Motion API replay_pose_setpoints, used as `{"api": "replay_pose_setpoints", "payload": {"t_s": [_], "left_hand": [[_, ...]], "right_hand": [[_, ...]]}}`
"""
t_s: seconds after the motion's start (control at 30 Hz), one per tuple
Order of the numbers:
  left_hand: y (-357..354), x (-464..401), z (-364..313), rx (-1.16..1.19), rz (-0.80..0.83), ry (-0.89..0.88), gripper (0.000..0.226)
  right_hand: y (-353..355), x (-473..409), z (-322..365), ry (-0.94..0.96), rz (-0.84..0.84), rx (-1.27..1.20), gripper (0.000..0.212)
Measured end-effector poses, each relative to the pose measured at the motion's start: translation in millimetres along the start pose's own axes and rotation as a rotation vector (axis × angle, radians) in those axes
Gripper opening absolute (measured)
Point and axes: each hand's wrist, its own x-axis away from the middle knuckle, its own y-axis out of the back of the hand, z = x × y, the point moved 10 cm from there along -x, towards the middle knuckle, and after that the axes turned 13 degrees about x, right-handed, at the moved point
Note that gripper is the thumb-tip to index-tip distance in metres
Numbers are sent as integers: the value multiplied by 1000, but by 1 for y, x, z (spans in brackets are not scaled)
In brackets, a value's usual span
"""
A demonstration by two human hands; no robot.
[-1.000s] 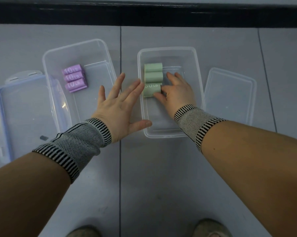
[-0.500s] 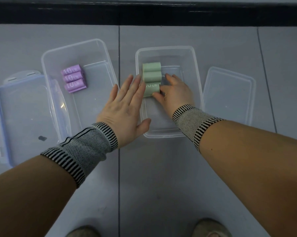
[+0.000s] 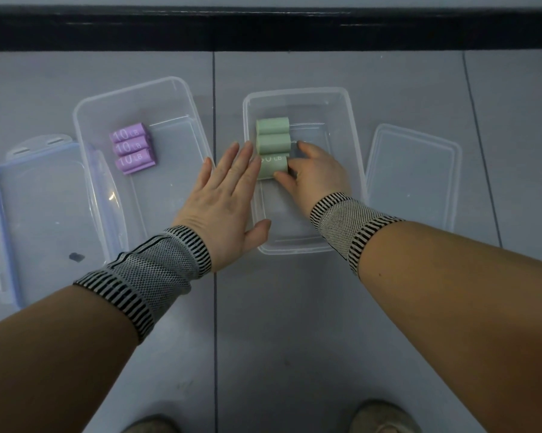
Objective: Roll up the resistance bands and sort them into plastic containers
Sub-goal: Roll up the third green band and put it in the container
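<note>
Head view looks down at your two hands over two clear tubs on a grey table (image 3: 294,323). Your right hand (image 3: 315,178) is inside the right tub (image 3: 352,135), its thumb and fingers curled round the near green roll (image 3: 274,167), the one with a weight mark ending in LB (the first digit is half hidden, so you cannot read it fully). That roll lies touching the second green roll (image 3: 273,143), which touches the far green roll (image 3: 272,125); all three sit in a row along the tub's left side. Your left hand (image 3: 224,204) is flat and spread, holding nothing, fingers straight, lying across the gap between the tubs with its fingertips at the right tub's left wall, close by the near green roll; whether they touch the roll you cannot tell. The left tub (image 3: 85,120) holds three purple rolls (image 3: 132,148), each marked 10 LB, packed side by side near its far left. A blue-edged lid (image 3: 1,182) lies left of that tub, and a plain clear lid (image 3: 450,157) lies right of the right tub. Both wrists wear striped bands, and two shoe tips show at the bottom edge
</note>
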Motion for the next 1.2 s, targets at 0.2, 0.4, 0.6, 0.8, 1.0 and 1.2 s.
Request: {"api": "replay_pose_setpoints", "payload": {"t_s": [0.2,0.4,0.6,0.8,1.0,1.2], "left_hand": [[0,0,0,-18,-3,-4,89],[-1,-1,-1,-26,7,-8,89],[-1,-1,2,-36,18,16,91],[0,-2,0,-37,19,19,92],[-2,-1,0,-43,26,18,91],[-1,-1,0,-33,20,15,91]], "right_hand": [[0,2,-1,-19,20,-22,42],[0,-1,-15,-152,1,-65,55],[16,4,-12,-139,-136,-183,58],[24,5,1,1,-191,-84,24],[13,2,4,10,-66,-65,21],[2,0,3,-4,9,-116,35]]}}
